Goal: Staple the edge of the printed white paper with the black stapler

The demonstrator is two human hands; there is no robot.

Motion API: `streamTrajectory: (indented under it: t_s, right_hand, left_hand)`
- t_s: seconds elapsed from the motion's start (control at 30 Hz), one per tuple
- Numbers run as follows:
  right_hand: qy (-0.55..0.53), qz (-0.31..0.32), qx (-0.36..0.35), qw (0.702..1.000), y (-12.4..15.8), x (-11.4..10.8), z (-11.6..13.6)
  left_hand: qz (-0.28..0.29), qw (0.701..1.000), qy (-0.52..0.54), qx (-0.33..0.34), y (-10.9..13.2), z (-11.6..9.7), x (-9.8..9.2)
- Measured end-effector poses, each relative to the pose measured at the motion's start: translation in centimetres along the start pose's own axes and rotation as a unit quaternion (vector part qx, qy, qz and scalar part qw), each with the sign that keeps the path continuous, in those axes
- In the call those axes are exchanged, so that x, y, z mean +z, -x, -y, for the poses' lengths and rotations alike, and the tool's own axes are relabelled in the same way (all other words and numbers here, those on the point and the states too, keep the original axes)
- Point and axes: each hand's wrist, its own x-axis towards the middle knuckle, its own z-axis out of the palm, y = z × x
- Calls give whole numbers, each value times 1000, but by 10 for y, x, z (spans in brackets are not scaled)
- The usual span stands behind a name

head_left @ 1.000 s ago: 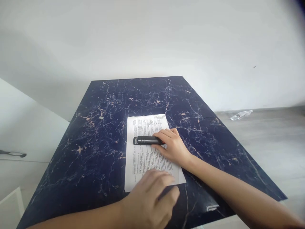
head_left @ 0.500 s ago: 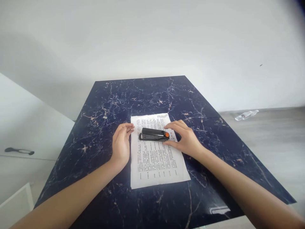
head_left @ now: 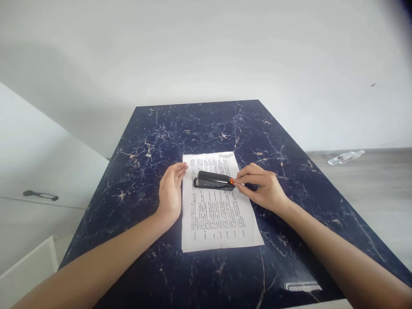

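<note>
Right fingers (head_left: 252, 171) pinch the stapler (head_left: 213, 177) mid-table (head_left: 206, 128), left fingers (head_left: 176, 168) outstretched at the paper's (head_left: 222, 221) edge.

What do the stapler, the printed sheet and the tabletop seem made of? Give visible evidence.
Stapler: probably plastic, by its smooth black body and orange end; a bright strip suggests metal.
Printed sheet: matte white paper, creased near one corner.
Tabletop: glossy, by its reflections; veined like marble, could be stone or laminate.
</note>
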Motion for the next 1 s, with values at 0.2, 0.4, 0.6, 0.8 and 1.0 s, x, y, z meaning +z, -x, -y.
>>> streamTrajectory:
  t_s: [0.2, 0.4, 0.6, 0.8, 1.0]
  right_hand:
    - [-27, 11, 31, 999, 0, 1, -2]
    - [-31, 17, 59, 998, 1, 1, -3]
    - [-28, 19, 63, 997, 2, 1, -6]
    - [-37, 26, 59, 997, 2, 0, -5]
    - [-8, 16, 49, 999, 1, 0, -2]
  left_hand:
    - [-13, 1000, 5, -5, 0, 0, 1]
    - [-11, 1000, 3, -9, 0, -2, 2]
    - [-9, 1000, -8, -6, 0, -1, 2]
    - [-22, 999, -25, -11, -2, 2, 2]
    - [-19, 999, -30, -4, -2, 4, 1]
